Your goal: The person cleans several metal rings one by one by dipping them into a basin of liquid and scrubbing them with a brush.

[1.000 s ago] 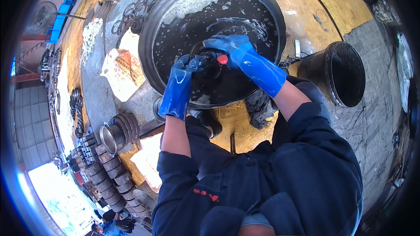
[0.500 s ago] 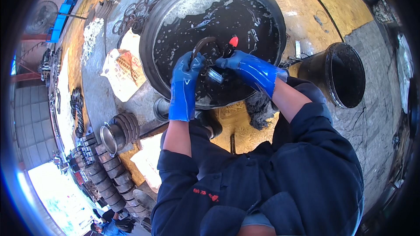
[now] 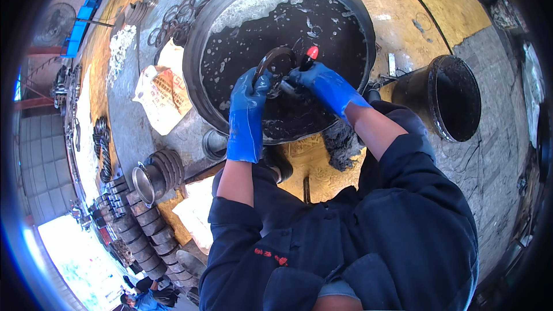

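Note:
Over a wide round tub [image 3: 194, 72] of dark liquid, both my hands work close together in blue rubber gloves. My left hand [image 3: 247, 95] is closed round the near left side of a dark ring [image 3: 279, 52], which stands up out of its fingers. My right hand [image 3: 328, 85] grips a hand tool [image 3: 311, 53] with a black handle and a red end. Its flat metal head points down toward the ring's inner side. The exact kind of tool is hard to make out, and the ring's lower part is hidden by the glove and dark surroundings.
A black bucket [image 3: 455, 101] stands right of the tub. To the left lie a printed sack [image 3: 164, 99] and several dark rings [image 3: 173, 18]. Stacked metal rings [image 3: 167, 167] and cylindrical parts [image 3: 141, 233] stand lower left. Another person [image 3: 147, 299] is at the bottom left edge.
Both hands have shifted a little to the right with the ring and the tool. The tool's metal head has turned and shines less. Both grips stay closed.

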